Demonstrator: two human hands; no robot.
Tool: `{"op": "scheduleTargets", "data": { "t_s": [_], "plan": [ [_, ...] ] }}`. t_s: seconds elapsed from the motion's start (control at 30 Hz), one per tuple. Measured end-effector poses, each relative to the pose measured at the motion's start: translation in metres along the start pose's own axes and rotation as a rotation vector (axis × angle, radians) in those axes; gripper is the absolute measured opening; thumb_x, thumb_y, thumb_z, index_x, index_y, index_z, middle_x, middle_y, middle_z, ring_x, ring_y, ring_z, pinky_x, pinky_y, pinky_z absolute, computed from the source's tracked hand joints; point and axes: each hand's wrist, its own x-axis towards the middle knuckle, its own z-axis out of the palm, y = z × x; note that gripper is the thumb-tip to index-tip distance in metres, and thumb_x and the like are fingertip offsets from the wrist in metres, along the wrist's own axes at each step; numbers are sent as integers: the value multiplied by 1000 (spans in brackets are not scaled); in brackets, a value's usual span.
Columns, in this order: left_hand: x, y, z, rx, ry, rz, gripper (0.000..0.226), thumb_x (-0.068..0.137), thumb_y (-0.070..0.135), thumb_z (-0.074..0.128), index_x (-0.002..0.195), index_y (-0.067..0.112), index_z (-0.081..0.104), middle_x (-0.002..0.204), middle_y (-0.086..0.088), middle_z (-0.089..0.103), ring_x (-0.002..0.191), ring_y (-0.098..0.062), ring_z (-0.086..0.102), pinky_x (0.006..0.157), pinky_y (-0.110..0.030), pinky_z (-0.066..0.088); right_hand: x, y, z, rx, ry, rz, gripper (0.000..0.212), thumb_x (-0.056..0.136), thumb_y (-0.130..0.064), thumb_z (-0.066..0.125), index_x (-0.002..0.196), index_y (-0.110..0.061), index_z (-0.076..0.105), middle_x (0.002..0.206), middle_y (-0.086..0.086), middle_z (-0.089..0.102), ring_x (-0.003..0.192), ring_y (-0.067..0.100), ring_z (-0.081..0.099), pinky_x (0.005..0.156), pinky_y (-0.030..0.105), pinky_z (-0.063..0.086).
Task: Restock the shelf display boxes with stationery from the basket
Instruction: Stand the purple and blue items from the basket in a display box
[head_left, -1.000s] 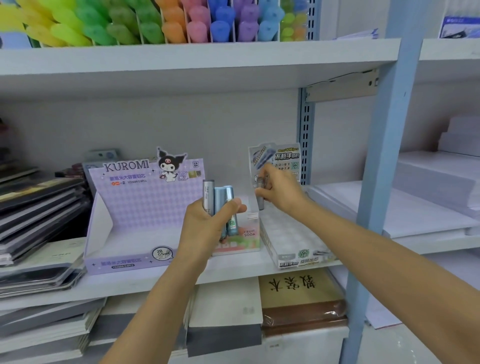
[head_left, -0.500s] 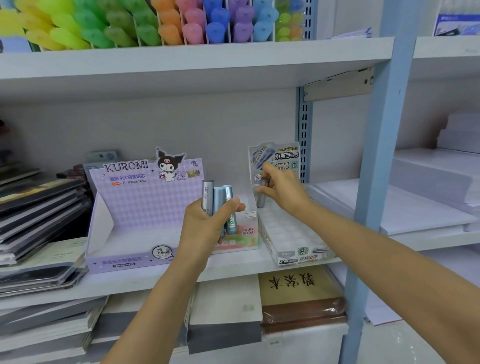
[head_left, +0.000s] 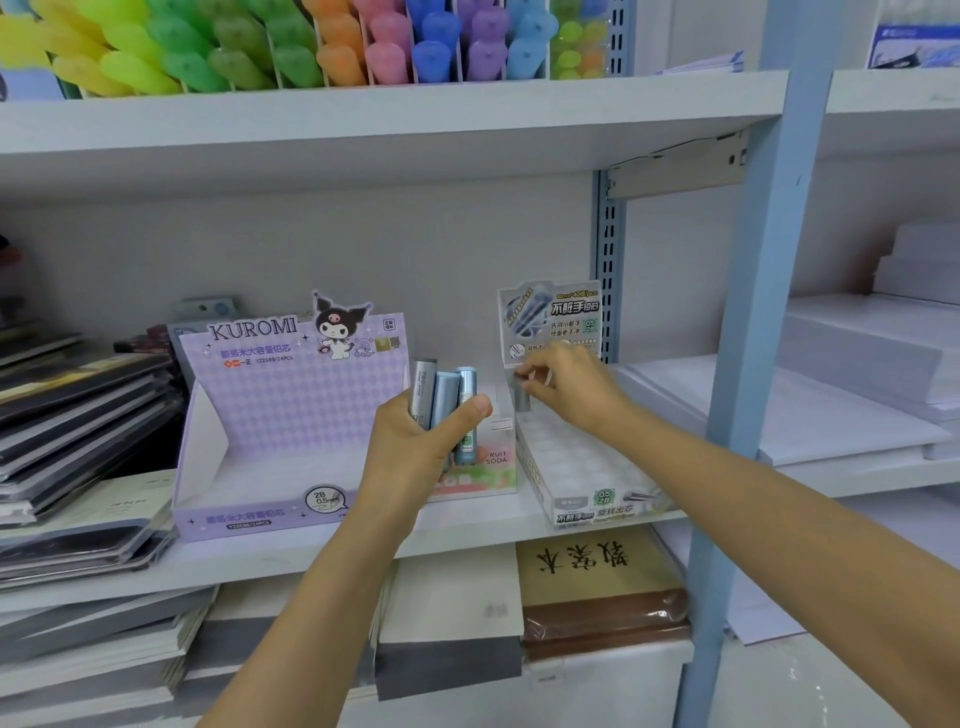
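My left hand (head_left: 415, 447) grips three upright lead-refill tubes (head_left: 441, 400), grey and pale blue, in front of the shelf. My right hand (head_left: 566, 389) pinches one grey tube (head_left: 521, 397) by its top and holds it upright over the back-left holes of the white display box (head_left: 582, 467). That box has a grid of round holes and a printed header card (head_left: 550, 317). To the left stand a purple Kuromi display box (head_left: 291, 415) and a small Fruit Soda box (head_left: 496, 462). No basket is in view.
Dark notebooks (head_left: 78, 415) are stacked at the left of the shelf. A blue upright post (head_left: 753, 364) stands just right of my right arm. White paper reams (head_left: 857, 374) lie beyond it. Coloured highlighters (head_left: 311, 41) fill the shelf above; books (head_left: 597, 582) lie below.
My right hand has lowered the grey tube slightly toward the back of the white box. My left hand has stayed in place with its tubes.
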Motion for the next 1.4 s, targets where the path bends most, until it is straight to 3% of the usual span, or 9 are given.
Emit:
{"op": "scheduleTargets", "data": {
  "t_s": [0.1, 0.17, 0.3, 0.4, 0.6, 0.73, 0.9, 1.17, 1.4],
  "plan": [
    [-3, 4, 1, -1, 19, 26, 42, 62, 50, 74, 93, 23, 65, 79, 1, 66, 70, -5, 67, 57, -20, 55, -3, -5, -10, 138, 42, 70, 23, 92, -22, 64, 114, -15, 68, 96, 1, 64, 74, 8, 52, 70, 24, 45],
    [-5, 8, 3, -4, 15, 58, 36, 63, 47, 75, 88, 23, 65, 70, 5, 62, 61, -1, 64, 52, -15, 50, -8, -17, -25, 482, 83, 112, 21, 94, -22, 61, 112, -13, 66, 92, 0, 62, 69, 10, 54, 61, 25, 48],
    [-8, 15, 10, -15, -63, 101, 18, 76, 32, 77, 82, 21, 64, 58, 12, 62, 54, 1, 61, 48, -13, 47, -26, -49, -58, 966, -194, 43, 36, 91, -40, 58, 117, -16, 65, 88, -5, 66, 68, 13, 60, 59, 26, 53],
    [-13, 19, 18, -3, -99, 108, 19, 79, 27, 77, 87, 15, 66, 69, 1, 69, 54, -1, 61, 46, -13, 44, -36, -63, -66, 920, -303, -42, 32, 90, -34, 62, 115, -15, 67, 100, 9, 69, 86, 29, 64, 77, 36, 56],
    [-21, 21, 23, 71, -164, 65, 16, 80, 21, 78, 88, 15, 66, 80, -12, 70, 59, -8, 65, 47, -16, 47, -45, -62, -68, 908, -319, -39, 12, 90, -22, 66, 99, -17, 71, 92, 0, 64, 91, 16, 57, 88, 34, 48],
    [-21, 22, 20, 147, -161, 66, 21, 81, 21, 77, 94, 10, 66, 85, -21, 68, 64, -17, 63, 53, -21, 51, -48, -63, -69, 971, -197, -34, 7, 92, -19, 62, 91, -22, 68, 83, -8, 65, 81, 8, 59, 77, 21, 50],
    [-24, 22, 15, -124, -90, -78, 13, 89, 22, 68, 95, 12, 63, 70, -1, 69, 49, -4, 59, 40, -15, 40, -46, -56, -74, 1263, 166, 114, 15, 93, -1, 54, 85, -13, 53, 66, 6, 68, 51, 16, 59, 55, 28, 47],
    [-20, 23, 23, -422, -5, -68, 22, 81, 31, 74, 75, 15, 61, 56, 2, 55, 45, -9, 49, 41, -19, 37, -71, -50, -47, 1208, -309, 83, 18, 87, 2, 61, 85, -11, 48, 84, 18, 73, 63, 23, 68, 61, 25, 53],
    [-17, 19, 26, -298, 13, -9, 30, 78, 32, 78, 76, 9, 59, 54, -3, 54, 43, -13, 51, 44, -21, 46, -72, -48, -51, 1050, -387, 36, 16, 87, -1, 64, 85, -11, 51, 86, 18, 72, 72, 24, 69, 71, 31, 51]
  ]
}}
